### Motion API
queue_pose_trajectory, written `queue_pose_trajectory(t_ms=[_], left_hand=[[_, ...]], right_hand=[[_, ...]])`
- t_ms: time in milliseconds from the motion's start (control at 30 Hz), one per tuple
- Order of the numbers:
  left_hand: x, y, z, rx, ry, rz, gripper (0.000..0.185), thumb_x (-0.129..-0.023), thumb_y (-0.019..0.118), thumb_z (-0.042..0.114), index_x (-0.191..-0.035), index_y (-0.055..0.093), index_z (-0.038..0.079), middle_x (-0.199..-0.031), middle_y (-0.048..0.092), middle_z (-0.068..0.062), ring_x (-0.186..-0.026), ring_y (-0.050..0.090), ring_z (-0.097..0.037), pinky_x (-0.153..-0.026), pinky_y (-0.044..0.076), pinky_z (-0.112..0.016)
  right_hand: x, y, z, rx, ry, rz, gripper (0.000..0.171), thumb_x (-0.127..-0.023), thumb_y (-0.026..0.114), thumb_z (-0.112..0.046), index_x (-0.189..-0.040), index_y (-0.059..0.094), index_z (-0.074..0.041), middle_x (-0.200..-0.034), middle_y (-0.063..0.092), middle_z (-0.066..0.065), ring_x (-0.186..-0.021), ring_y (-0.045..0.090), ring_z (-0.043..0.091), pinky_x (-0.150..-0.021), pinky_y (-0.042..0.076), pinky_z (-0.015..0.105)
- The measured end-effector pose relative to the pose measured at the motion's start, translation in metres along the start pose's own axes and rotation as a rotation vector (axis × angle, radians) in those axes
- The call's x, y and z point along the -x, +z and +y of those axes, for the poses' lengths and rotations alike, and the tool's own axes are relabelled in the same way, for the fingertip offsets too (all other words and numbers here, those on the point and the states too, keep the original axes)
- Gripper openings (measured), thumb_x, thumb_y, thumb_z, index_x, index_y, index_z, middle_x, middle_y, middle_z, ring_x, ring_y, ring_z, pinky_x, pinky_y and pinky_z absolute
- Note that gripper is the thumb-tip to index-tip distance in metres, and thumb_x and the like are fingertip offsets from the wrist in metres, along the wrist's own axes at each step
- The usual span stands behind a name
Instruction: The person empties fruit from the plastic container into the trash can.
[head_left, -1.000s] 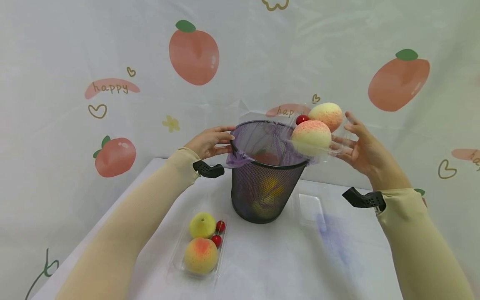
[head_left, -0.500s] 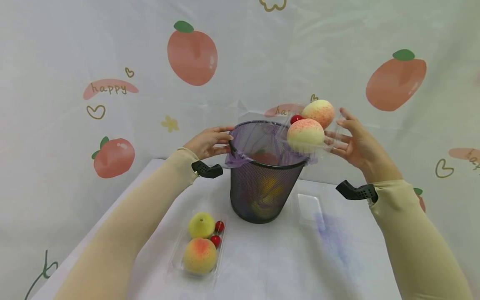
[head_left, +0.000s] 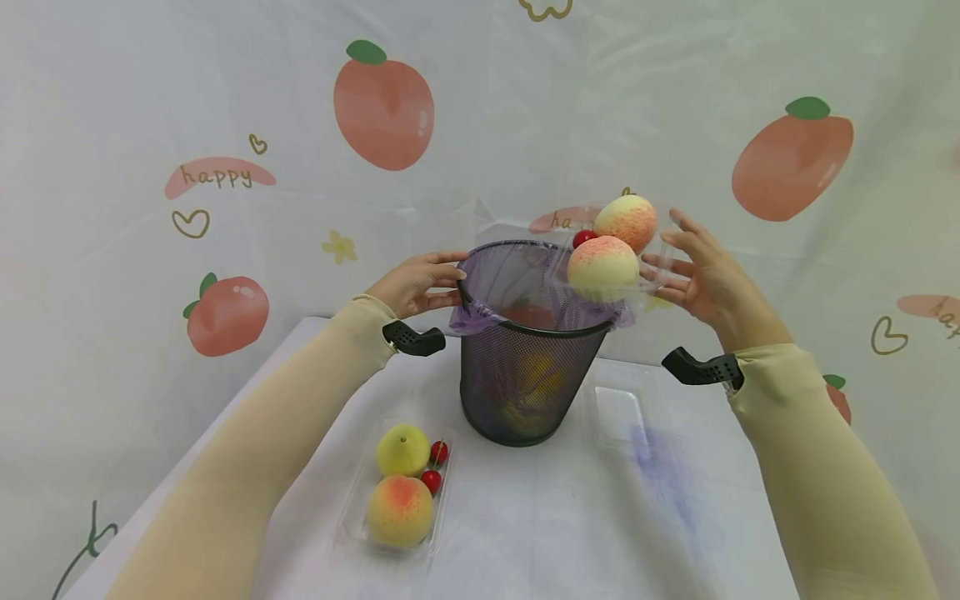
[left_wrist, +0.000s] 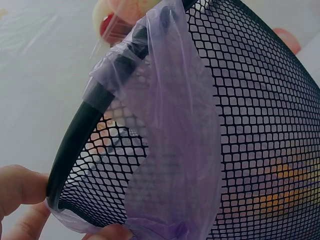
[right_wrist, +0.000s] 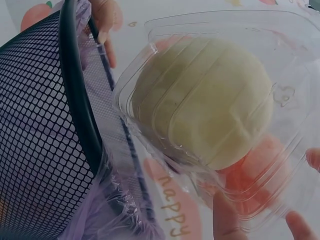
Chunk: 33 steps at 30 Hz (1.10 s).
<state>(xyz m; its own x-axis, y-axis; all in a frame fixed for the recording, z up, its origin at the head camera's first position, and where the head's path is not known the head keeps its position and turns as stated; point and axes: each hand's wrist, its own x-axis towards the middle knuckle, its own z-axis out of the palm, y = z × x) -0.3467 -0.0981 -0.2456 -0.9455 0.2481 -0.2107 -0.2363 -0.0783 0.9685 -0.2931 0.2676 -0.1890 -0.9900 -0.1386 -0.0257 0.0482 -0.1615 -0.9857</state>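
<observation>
Right hand (head_left: 708, 283) raised, fingers spread and gripping the end of a clear tray (right_wrist: 295, 55) with 2 peaches (head_left: 603, 267) and 1 cherry (head_left: 585, 239), by the bin's (head_left: 555, 334) right rim. Left hand (head_left: 416, 285) reaches forward, fingers pinching its left rim. Tray's ribbed underside clear only in right wrist view.

A clear tray (head_left: 363, 485) is lying on the white counter (head_left: 525, 525), holding a yellow fruit (head_left: 403, 450), a peach (head_left: 400, 511) and two red cherries (head_left: 431, 481). Farther back, a clear plastic container (head_left: 619, 414) is resting near a bluish smear (head_left: 667, 471). Behind, a pale backdrop (head_left: 495, 92) is showing printed fruits (head_left: 384, 115), hearts (head_left: 191, 223) and "happy" lettering (head_left: 217, 177).
</observation>
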Motion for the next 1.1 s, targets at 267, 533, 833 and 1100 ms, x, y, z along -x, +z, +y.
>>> queue_pose_trajectory(t_ms=[267, 533, 833, 1100], left_hand=[[-0.001, 0.001, 0.000, -0.002, -0.003, -0.009, 0.050, -0.095, 0.059, 0.004, -0.142, 0.049, 0.017, -0.111, 0.051, -0.006, -0.095, 0.057, -0.018, -0.096, 0.052, -0.033], [-0.002, 0.001, -0.001, -0.013, 0.003, -0.007, 0.050, -0.095, 0.058, 0.004, -0.142, 0.049, 0.017, -0.113, 0.051, -0.006, -0.099, 0.056, -0.019, -0.095, 0.053, -0.033], [-0.001, 0.002, 0.000, -0.015, 0.004, 0.003, 0.049, -0.095, 0.058, 0.004, -0.141, 0.050, 0.017, -0.112, 0.052, -0.006, -0.096, 0.056, -0.018, -0.103, 0.048, -0.037], [-0.001, 0.001, 0.000, -0.032, -0.001, 0.005, 0.050, -0.095, 0.059, 0.005, -0.142, 0.049, 0.018, -0.112, 0.052, -0.006, -0.096, 0.057, -0.018, -0.095, 0.053, -0.033]], right_hand=[[-0.006, 0.006, -0.003, 0.053, 0.007, 0.003, 0.069, -0.096, 0.060, -0.033, -0.151, 0.021, -0.046, -0.161, 0.007, 0.009, -0.086, 0.068, 0.014, -0.075, 0.059, 0.025], [-0.011, 0.012, -0.005, 0.093, 0.010, 0.002, 0.072, -0.095, 0.061, -0.032, -0.152, 0.020, -0.043, -0.162, 0.008, 0.008, -0.084, 0.068, 0.013, -0.072, 0.058, 0.025], [-0.015, 0.019, -0.007, 0.154, 0.004, 0.020, 0.074, -0.094, 0.063, -0.031, -0.153, 0.020, -0.040, -0.150, 0.029, 0.009, -0.085, 0.066, 0.009, -0.069, 0.059, 0.026], [-0.020, 0.023, -0.011, 0.253, 0.002, 0.042, 0.076, -0.092, 0.066, -0.034, -0.153, 0.021, -0.039, -0.129, 0.036, 0.006, -0.091, 0.059, 0.015, -0.069, 0.060, 0.026]])
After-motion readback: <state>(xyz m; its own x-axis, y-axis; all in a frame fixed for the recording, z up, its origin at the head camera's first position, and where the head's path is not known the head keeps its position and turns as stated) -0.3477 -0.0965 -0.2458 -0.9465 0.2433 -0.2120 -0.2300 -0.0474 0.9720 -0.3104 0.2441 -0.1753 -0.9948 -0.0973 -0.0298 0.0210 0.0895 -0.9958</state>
